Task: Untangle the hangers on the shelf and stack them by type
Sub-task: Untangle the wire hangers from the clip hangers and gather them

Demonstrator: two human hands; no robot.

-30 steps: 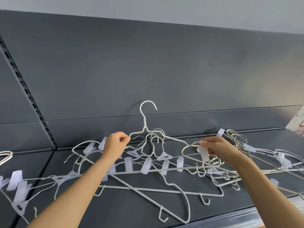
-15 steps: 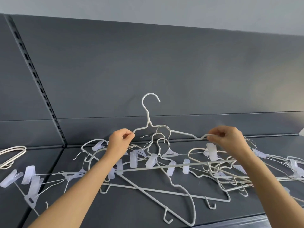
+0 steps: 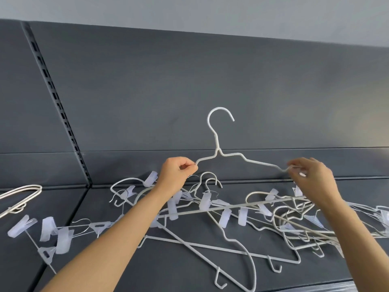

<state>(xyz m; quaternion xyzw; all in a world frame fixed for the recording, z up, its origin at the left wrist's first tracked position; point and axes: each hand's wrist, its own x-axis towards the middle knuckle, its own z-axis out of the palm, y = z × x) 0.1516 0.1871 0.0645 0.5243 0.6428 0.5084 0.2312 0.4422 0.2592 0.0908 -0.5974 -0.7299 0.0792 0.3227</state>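
A white wire hanger (image 3: 217, 152) is held upright above the dark shelf (image 3: 168, 270), hook up. My left hand (image 3: 179, 171) pinches its left shoulder end. My right hand (image 3: 311, 178) pinches its right end, fingers partly spread. Its bottom bar with several pale clips (image 3: 223, 217) runs below my wrists. Under it lies a tangle of white wire hangers (image 3: 294, 224) and clip hangers. Plain white hangers with small hooks (image 3: 237, 256) lie flat at the front.
Thin clip hangers (image 3: 54, 230) sprawl at the left of the shelf. Cream-coloured hangers (image 3: 19, 197) poke in at the far left edge. A slotted upright rail (image 3: 56, 104) splits the dark back panel. The shelf's front edge (image 3: 294, 286) is at the bottom right.
Both hands have raised the white hanger higher off the pile, and its hook now stands well above the tangle. The camera view has shifted up and left.
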